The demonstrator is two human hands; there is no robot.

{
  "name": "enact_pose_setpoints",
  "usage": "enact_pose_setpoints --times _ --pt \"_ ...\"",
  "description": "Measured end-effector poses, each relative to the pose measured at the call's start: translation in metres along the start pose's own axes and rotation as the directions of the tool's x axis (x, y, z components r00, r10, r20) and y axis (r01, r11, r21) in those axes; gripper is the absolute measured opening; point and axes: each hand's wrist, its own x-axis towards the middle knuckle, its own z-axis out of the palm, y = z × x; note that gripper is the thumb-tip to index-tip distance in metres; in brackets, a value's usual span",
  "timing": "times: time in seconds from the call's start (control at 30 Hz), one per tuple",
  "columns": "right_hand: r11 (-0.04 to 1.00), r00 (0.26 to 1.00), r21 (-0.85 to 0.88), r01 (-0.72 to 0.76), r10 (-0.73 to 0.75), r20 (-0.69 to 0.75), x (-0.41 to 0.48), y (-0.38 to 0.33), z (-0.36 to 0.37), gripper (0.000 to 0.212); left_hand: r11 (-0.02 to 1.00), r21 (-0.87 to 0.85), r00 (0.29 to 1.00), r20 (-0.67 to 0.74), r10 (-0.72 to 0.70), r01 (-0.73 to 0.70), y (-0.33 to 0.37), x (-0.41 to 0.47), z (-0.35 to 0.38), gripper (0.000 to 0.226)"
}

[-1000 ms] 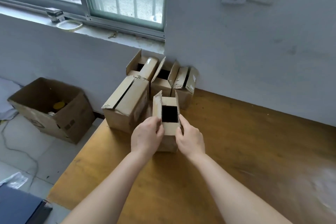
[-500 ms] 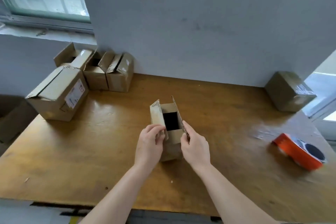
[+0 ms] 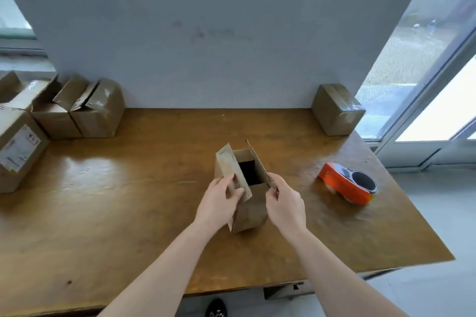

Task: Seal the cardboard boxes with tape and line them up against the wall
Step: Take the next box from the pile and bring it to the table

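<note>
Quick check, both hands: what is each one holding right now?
Left hand: pinching the left flap of the open box.
Right hand: pinching the right flap of the same box.

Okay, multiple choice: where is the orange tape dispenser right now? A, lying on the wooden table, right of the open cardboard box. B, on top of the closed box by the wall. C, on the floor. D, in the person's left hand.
A: the orange tape dispenser lies on the brown wooden table, right of the small open cardboard box, whose flaps the left hand and right hand pinch.
</note>
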Motion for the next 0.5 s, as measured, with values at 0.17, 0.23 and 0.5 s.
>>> enact_pose_setpoints --times 0.17,0.23,0.5 --pt "0.998 0.998 -0.027 -0.052 0.052 -0.025 0.041 0.027 -0.025 0.042 0.980 0.155 0.992 0.042 0.120 -0.125 0.021 0.038 0.016 0.037" --pt "0.998 0.998 -0.022 -0.062 0.062 -0.011 0.060 0.036 -0.033 0.041 0.963 0.217 0.987 0.022 0.157 -0.159 0.028 0.057 0.021 0.028" --pt "0.998 0.998 0.002 -0.069 0.069 0.000 0.120 0.049 -0.055 0.039 0.971 0.230 0.997 0.053 0.059 -0.069 0.043 0.124 0.024 0.094"
